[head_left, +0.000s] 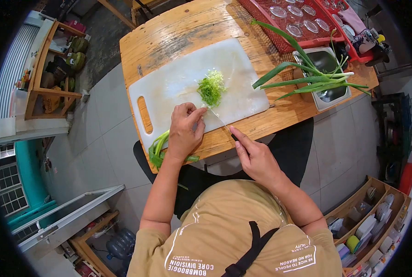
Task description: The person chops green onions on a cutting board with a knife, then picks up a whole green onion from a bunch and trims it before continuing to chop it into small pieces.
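Observation:
My right hand (256, 159) is closed round the black handle of a knife (220, 119), whose thin blade points up and left over the board. My left hand (186, 129) is bent with its fingertips pinched together by the blade's tip, on spring onions (157, 147). Their green stalks emerge on the left of that hand and hang over the table's near edge; the part under the palm is hidden. Just beyond the blade lies a small pile of chopped spring onion (210, 88), pale and green. All this is on a white cutting board (169, 78) with a slot handle.
Whole spring onions (307, 79) lie across a metal container (336, 98) at the table's right. Behind it stands a red crate (279, 34) with several clear glasses or jars upside down. The wooden table (169, 32) has its near edge close to my body.

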A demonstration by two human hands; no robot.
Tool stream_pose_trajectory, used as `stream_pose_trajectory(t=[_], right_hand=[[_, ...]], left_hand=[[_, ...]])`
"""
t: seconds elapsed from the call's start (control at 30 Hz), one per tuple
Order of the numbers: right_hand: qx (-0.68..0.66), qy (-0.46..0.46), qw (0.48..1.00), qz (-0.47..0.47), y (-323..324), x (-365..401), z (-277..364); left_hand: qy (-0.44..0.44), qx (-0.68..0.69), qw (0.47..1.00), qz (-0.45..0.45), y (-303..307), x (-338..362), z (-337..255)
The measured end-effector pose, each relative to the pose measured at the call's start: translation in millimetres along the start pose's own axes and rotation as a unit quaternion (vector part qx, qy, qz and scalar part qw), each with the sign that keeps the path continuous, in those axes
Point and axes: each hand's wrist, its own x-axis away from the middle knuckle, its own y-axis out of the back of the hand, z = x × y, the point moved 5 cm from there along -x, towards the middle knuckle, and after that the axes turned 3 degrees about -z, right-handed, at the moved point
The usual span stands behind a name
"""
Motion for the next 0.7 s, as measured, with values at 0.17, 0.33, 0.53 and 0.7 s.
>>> stream_pose_trajectory(t=[0.17, 0.33, 0.53, 0.7], right_hand=[[-0.013, 0.004, 1.0, -0.005, -0.1, -0.3, 3.7], [-0.014, 0.01, 1.0, -0.008, -1.7, -2.1, 4.5], [0.006, 0.008, 1.0, -0.006, -6.2, -2.3, -1.6], [0.092, 0.049, 0.994, -0.02, -17.7, -1.2, -3.1]], left_hand=[[0.004, 0.0, 1.0, 0.003, -0.7, 0.0, 0.3], [-0.006, -0.008, 1.0, 0.004, -1.3, 0.0, 1.6], [-0.007, -0.011, 1.0, 0.005, -0.3, -1.4, -1.7], [-0.007, -0.016, 1.0, 0.006, 1.1, -1.2, -0.4]])
